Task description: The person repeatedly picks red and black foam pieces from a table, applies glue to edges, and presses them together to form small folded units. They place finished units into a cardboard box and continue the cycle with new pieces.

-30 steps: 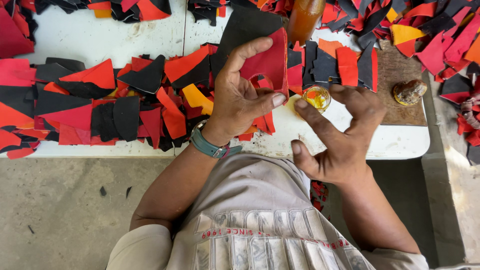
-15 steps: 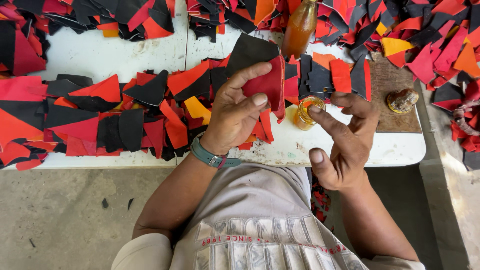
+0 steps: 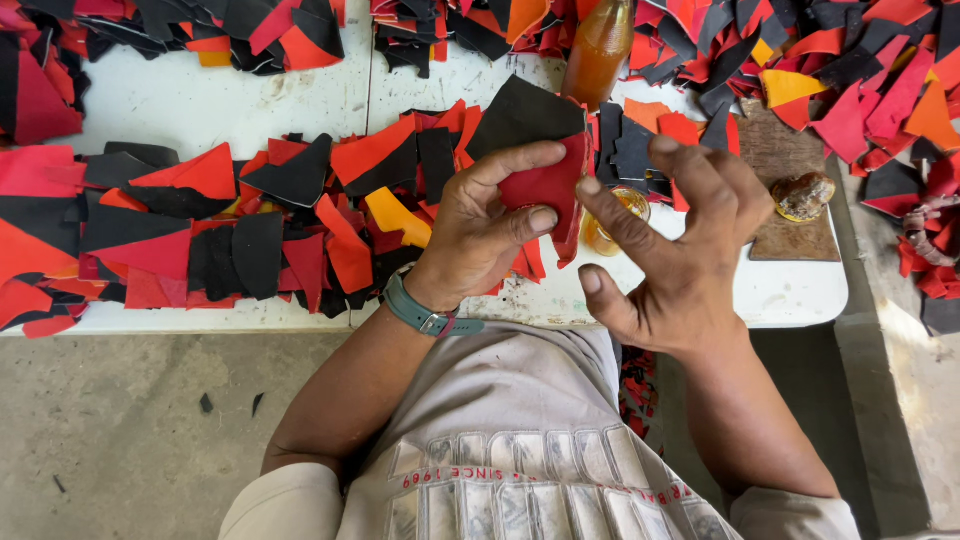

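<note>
A: Left hand (image 3: 480, 235) first. What's it got?

B: Closed on a red piece (image 3: 545, 190) with a black piece (image 3: 525, 115) stacked behind it. Thumb on the front of the red one, the other fingers wrap round the back edge. Both pieces are lifted off the white table (image 3: 200, 100), held over its near edge.

A: Right hand (image 3: 685, 255)?

B: Spread wide, holding nothing. Index finger stretched out toward the red piece, tip touching or nearly touching its right edge; can't tell which. Other fingers fanned upward, thumb pointing down-left.

A: What's under that finger?

B: Small round dish (image 3: 610, 225) of yellowish liquid, partly hidden by the finger and the red piece. Sits on the table near the front edge.

A: Other stuff nearby?

B: Amber bottle (image 3: 598, 50) standing further back, just past the black piece. A wooden board (image 3: 790, 175) to the right with a small brownish lump (image 3: 802, 195) on it; can't tell what that is. Red, black and orange scraps (image 3: 200, 220) heaped all over the left side, along the back and the right of the table.

A: Anything on the wrist?

B: Teal watch strap (image 3: 425, 315) on the left wrist. Grey shirt (image 3: 500, 430) in the foreground, concrete floor (image 3: 130, 420) below the table on the left.
</note>
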Motion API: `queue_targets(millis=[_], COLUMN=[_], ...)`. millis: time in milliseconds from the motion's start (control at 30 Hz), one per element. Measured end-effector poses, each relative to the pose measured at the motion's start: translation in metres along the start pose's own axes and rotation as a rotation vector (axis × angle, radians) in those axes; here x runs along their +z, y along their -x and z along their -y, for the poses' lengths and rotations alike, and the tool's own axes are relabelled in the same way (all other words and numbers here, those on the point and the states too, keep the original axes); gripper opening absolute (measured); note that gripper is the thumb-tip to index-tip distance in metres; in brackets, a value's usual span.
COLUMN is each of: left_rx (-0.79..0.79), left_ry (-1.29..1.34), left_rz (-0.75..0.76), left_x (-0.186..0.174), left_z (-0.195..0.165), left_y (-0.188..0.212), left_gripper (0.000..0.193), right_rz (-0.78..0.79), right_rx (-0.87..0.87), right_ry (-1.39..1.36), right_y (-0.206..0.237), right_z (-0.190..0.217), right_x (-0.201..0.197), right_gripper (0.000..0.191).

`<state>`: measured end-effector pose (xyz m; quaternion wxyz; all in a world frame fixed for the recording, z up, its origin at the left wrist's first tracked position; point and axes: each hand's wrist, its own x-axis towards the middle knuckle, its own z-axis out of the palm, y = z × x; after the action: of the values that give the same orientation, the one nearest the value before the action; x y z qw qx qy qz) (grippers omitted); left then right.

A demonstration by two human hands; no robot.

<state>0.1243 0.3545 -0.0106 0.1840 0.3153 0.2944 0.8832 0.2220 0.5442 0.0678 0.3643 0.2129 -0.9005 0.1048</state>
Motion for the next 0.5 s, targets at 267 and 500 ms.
queue_targets(millis=[267, 500], left_rx=[0.004, -0.008], left_ry=[0.076, 0.095], left_rz=[0.007, -0.033], left_x=[-0.001, -0.004], left_z=[0.0, 0.0], left_y=[-0.001, 0.002], left_gripper=[0.048, 0.053], right_rz=[0.003, 0.113], right_rx=[0.168, -0.003], right_ry=[-0.582, -0.62], right_y=[0.012, 0.016], right_z=[-0.003, 0.009], right_x=[-0.001, -0.007], right_gripper=[0.059, 0.057])
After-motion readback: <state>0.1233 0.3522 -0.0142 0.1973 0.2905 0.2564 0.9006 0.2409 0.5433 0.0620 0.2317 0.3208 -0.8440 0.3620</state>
